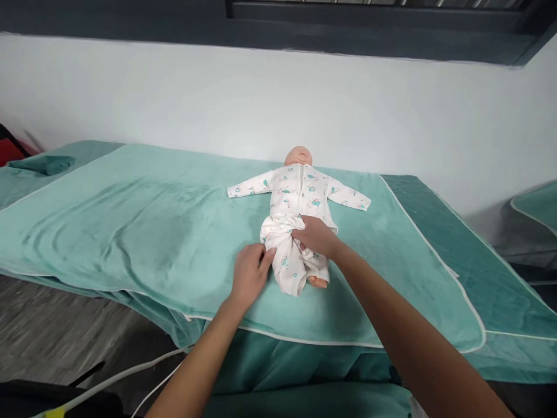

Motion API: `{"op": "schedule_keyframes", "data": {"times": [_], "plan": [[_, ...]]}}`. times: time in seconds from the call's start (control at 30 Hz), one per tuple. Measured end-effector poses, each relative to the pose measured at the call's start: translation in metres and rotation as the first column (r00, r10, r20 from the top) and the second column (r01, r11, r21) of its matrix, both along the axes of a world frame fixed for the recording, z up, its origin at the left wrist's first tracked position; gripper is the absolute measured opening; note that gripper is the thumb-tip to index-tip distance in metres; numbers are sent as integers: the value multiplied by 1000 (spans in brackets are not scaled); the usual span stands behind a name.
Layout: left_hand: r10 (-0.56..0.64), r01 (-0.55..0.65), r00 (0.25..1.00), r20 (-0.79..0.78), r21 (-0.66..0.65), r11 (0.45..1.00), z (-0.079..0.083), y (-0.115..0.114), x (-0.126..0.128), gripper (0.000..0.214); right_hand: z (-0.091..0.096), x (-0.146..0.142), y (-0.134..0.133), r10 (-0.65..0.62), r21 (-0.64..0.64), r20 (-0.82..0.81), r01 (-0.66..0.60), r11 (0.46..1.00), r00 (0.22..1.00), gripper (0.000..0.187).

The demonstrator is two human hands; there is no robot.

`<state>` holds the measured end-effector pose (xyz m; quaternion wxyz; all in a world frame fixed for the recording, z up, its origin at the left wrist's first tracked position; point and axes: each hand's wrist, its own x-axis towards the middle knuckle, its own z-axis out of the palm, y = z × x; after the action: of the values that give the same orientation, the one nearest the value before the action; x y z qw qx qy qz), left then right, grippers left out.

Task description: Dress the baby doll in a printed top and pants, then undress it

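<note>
A baby doll (pixel 298 157) lies on its back on a teal towel (pixel 152 232), head towards the wall. It wears a white printed sleepsuit (pixel 300 200) with both sleeves spread out sideways. My left hand (pixel 249 274) pinches the suit's fabric at the doll's left-side leg. My right hand (pixel 317 237) is closed on bunched fabric at the doll's hips. One bare doll foot (pixel 317 283) sticks out of the right leg opening.
The towel covers a low bed with darker teal sheets (pixel 478 255) under it, against a white wall (pixel 278 98). A folded teal cloth (pixel 41 164) lies far left. White cables (pixel 130 374) run over the grey floor at the lower left.
</note>
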<state>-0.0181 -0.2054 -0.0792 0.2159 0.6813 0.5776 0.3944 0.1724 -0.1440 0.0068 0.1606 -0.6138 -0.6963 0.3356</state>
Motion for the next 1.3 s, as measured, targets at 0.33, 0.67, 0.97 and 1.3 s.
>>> {"op": "schedule_keyframes", "data": {"times": [0.33,0.67,0.97,1.3], "plan": [[91,-80,944,-316,46,996,-1,12,6,36,2,5,-1,73,2,-29,-73,997,997,6],[182,-100,839,-513,184,978,7,60,-4,31,5,6,-6,57,12,-22,-57,998,998,10],[183,-115,925,-332,215,970,7,73,-7,35,6,9,-12,58,-3,-129,-58,998,990,18],[18,43,783,621,-83,996,30,100,-5,18,-21,-11,-27,-73,333,207,0,943,976,27]]}}
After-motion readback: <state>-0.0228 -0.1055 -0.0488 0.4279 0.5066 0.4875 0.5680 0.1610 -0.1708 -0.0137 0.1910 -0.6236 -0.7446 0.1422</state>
